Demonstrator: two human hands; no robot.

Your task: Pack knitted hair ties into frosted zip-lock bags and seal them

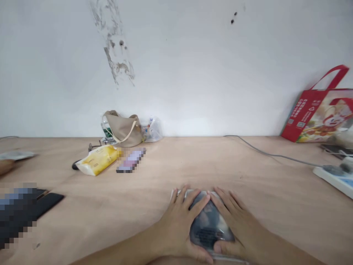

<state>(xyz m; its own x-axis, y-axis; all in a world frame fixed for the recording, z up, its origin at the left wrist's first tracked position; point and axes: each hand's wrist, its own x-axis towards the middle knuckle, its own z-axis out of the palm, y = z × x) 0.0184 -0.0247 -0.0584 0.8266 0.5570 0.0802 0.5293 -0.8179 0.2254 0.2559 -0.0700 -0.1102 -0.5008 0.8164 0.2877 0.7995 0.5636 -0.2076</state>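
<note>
Lying on the table (182, 165), the packet (208, 226) is covered at its sides by the left hand (179, 218) and the right hand (237, 219), both laid open, fingers apart, with index fingertips nearly meeting.

Sealed packet (208, 224) on the table (193, 162), under the left hand (178, 221) and right hand (238, 217).
Farther back to the left, a soft pack (100, 159) lies left of a phone (131, 161) — behind them, a handbag (125, 129) with a plastic bag (156, 130) at its right. Far right, a shopping bag (314, 117) stands by the wall (193, 73) — behind a power strip (338, 181).
</note>
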